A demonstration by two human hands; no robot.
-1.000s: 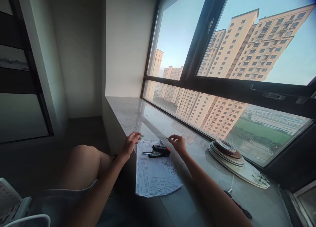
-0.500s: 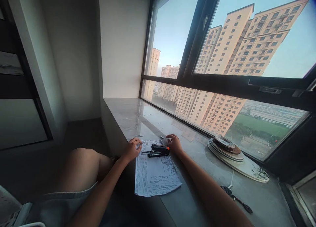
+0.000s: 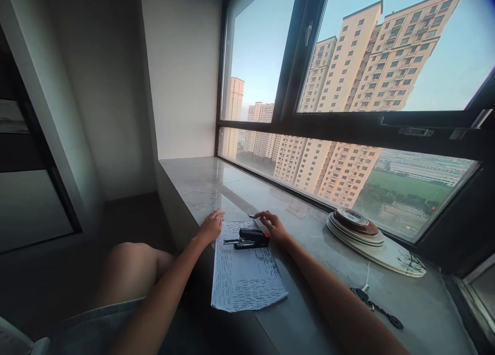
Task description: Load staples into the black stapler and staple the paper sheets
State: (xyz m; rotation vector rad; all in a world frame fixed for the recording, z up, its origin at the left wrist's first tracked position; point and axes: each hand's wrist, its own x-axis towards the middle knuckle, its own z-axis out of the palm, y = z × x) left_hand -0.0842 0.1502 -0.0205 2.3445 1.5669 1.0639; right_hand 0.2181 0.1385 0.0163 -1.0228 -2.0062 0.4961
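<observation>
Grey window sill [image 3: 185, 175]: marked paper [image 3: 243, 270] is laid at its near edge; stacked plates [image 3: 358, 232] are set farther right, by the glass. Left hand [image 3: 210, 227] has been slid forward since half a second ago, beyond the paper's upper left corner; the thin strip seen there before is now hidden. Grip flat, fingers close together; whether anything is held cannot be told. Right hand [image 3: 271, 225]: grip loosely curled. Black stapler [image 3: 252, 238] is left on the paper, between the hands. Small metal piece [image 3: 251, 216], above the paper, is now met by the right fingertips; a pinch cannot be confirmed.
</observation>
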